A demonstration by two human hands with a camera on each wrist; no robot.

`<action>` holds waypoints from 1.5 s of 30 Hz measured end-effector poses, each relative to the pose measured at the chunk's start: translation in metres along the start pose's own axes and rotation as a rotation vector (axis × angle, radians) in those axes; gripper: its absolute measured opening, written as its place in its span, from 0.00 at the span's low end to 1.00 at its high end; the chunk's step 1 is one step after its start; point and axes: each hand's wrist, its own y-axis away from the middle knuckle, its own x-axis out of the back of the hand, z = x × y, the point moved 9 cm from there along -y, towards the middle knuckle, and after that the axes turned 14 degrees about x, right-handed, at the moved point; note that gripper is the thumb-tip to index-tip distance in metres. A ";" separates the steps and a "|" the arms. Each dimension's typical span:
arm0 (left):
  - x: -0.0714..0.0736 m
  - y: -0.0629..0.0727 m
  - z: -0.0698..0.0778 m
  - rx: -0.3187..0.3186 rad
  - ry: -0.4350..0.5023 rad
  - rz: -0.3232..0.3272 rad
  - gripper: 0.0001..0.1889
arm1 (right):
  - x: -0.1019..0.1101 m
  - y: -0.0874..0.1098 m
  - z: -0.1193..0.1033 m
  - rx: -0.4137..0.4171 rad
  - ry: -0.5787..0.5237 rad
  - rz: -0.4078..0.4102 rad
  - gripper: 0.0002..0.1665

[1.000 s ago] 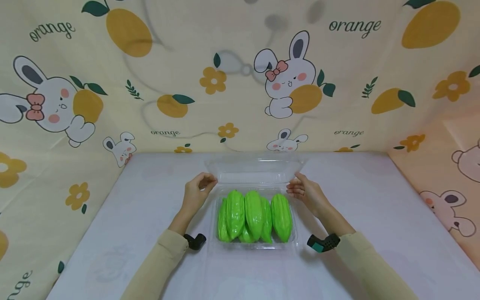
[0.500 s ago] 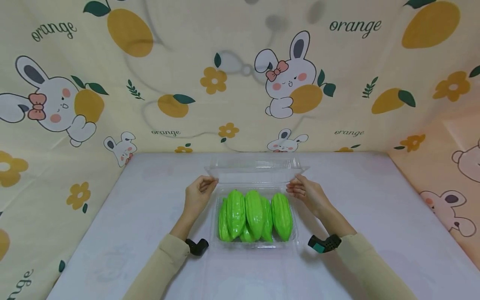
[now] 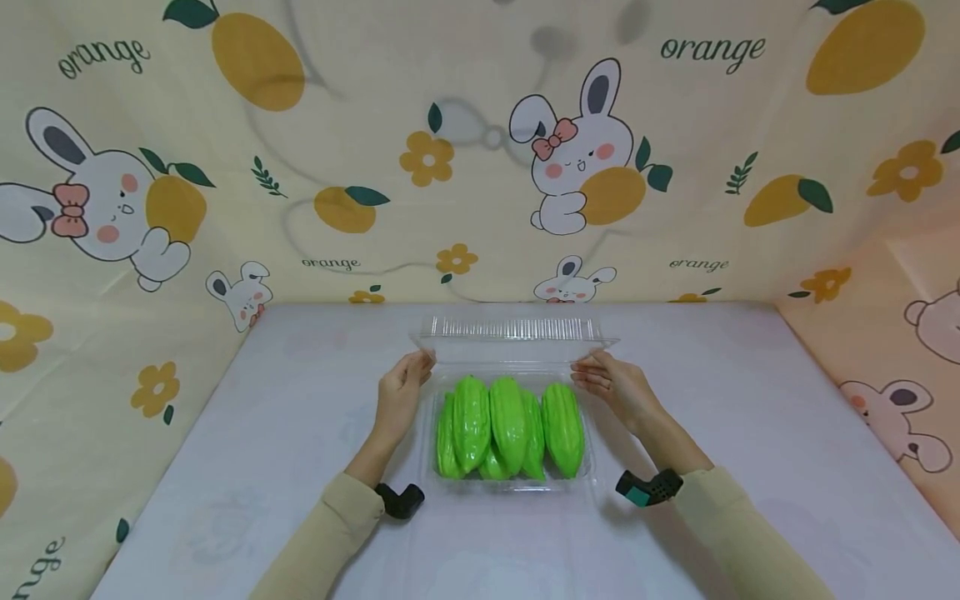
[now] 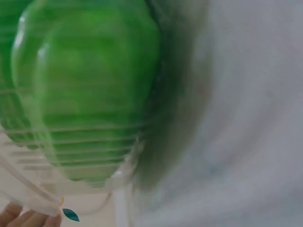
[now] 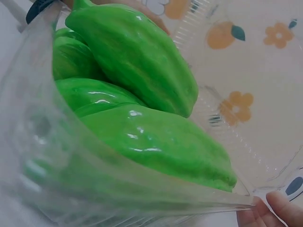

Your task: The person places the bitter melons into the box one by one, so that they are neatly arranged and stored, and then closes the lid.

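Note:
A clear plastic clamshell box (image 3: 513, 487) holds several glossy green ridged gourds (image 3: 508, 423), seen close in the right wrist view too. Its hinged lid (image 3: 517, 328) stands raised at the back, ribbed wall uppermost. My left hand (image 3: 402, 393) pinches the lid's left corner between thumb and fingers. At the right corner, my right hand (image 3: 618, 390) pinches the lid edge; in the right wrist view its fingertips (image 5: 279, 210) close on the clear rim. The left wrist view is blurred, showing a gourd (image 4: 94, 90) through the ribbed plastic, with fingers (image 4: 35, 220) at the lower left.
The box stands mid-table on a white table (image 3: 285, 500). Behind it hangs a cream cloth (image 3: 480, 217) printed with rabbits and oranges, continuing down both sides. Black wrist cameras (image 3: 649, 487) sit at both cuffs.
The lid has tilted a little, and its ribbed wall shows more clearly. The left wrist has turned and shifted slightly right; the right hand has barely moved.

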 end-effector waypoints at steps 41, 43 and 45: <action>-0.003 0.002 -0.019 0.241 0.001 -0.323 0.26 | 0.001 0.010 0.003 0.063 0.111 -0.090 0.31; -0.002 0.003 -0.020 0.248 0.000 -0.326 0.25 | 0.001 0.012 0.003 0.065 0.117 -0.096 0.29; -0.001 0.004 -0.019 0.246 -0.006 -0.331 0.24 | 0.001 0.013 0.003 0.061 0.107 -0.098 0.27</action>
